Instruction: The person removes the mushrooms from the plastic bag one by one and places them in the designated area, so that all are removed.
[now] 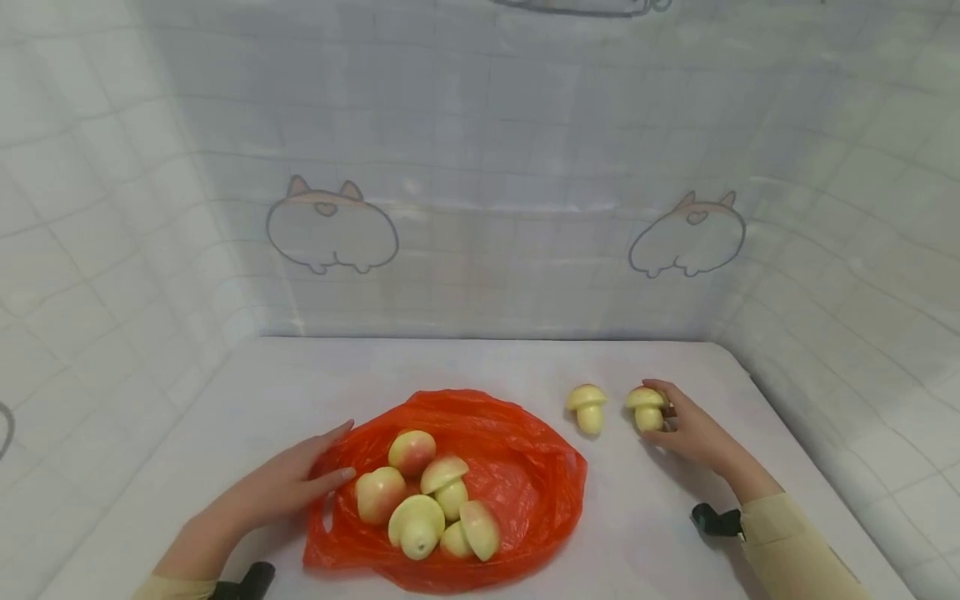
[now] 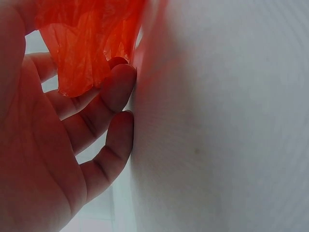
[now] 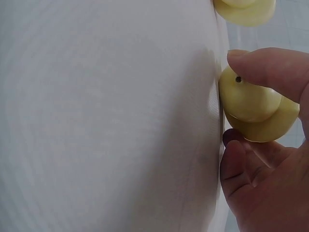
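Note:
My left hand (image 1: 288,477) holds the left rim of a spread-out red plastic bag (image 1: 536,517), its thumb over the inner side. The left wrist view has the bag's crumpled edge (image 2: 79,63) between the thumb and the bent fingers (image 2: 118,87). Inside the bag lie several yellow model mushrooms with reddish caps, one (image 1: 417,525) with its stem facing me. At the right, my right hand (image 1: 697,429) grips another mushroom (image 1: 647,407) from its right side. Close up, the thumb presses this mushroom's stem end (image 3: 251,101) near a small dark hole, with fingers on the opposite side.
One more mushroom (image 1: 588,408) lies on the white tabletop (image 1: 630,533) between the bag and my right hand. Pale grid-patterned curtains (image 1: 480,250) surround the table at the back and both sides.

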A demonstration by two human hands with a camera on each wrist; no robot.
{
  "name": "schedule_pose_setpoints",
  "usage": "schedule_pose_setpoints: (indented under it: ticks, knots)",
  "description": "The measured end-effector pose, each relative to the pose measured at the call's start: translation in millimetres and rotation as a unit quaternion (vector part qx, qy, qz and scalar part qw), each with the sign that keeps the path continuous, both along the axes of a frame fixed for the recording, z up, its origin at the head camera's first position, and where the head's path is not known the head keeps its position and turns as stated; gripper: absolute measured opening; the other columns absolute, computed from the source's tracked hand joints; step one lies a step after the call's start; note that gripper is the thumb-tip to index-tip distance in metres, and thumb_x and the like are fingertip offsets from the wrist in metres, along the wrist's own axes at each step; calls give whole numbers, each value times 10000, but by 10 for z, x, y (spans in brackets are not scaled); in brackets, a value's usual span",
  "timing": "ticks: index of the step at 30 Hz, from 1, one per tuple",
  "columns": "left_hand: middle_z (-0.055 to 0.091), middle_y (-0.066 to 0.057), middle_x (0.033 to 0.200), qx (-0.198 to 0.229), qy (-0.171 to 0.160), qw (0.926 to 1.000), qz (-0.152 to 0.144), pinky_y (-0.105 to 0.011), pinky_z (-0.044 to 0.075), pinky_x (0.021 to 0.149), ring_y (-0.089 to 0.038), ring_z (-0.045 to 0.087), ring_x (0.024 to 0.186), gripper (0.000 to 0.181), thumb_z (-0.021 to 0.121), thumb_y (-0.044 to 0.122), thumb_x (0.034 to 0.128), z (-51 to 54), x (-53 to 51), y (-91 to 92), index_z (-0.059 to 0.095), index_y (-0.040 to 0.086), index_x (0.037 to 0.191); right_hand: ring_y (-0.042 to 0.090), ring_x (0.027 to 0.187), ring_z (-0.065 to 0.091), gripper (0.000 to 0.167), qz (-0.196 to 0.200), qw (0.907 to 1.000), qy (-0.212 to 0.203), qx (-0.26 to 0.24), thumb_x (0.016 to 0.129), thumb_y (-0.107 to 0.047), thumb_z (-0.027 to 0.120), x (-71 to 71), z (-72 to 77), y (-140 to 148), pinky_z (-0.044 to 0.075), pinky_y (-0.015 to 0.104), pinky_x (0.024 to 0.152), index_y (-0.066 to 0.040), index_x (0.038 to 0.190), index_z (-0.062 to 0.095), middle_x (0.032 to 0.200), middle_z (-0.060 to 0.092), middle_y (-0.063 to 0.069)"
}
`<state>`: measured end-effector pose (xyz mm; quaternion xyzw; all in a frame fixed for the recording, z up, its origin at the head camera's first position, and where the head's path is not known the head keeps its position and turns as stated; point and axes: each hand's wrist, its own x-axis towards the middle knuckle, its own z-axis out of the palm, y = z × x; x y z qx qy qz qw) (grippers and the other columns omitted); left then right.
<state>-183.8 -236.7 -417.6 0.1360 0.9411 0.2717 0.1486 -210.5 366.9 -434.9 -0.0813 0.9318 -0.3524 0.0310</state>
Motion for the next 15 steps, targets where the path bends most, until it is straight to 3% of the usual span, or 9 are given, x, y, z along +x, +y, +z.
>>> schedule_pose_setpoints:
  ticks: [15]
  knots:
    - [457,-119,1484,24,145,9999,9,-632,370,1038,-395,404,1349,836,614,611,890,11,28,18,355,162,1546,486,1208,497,904,65,9999,119,60,837,-219,810,25,-2,-6,444,629,932,-80,1533,251,1446,405,239]
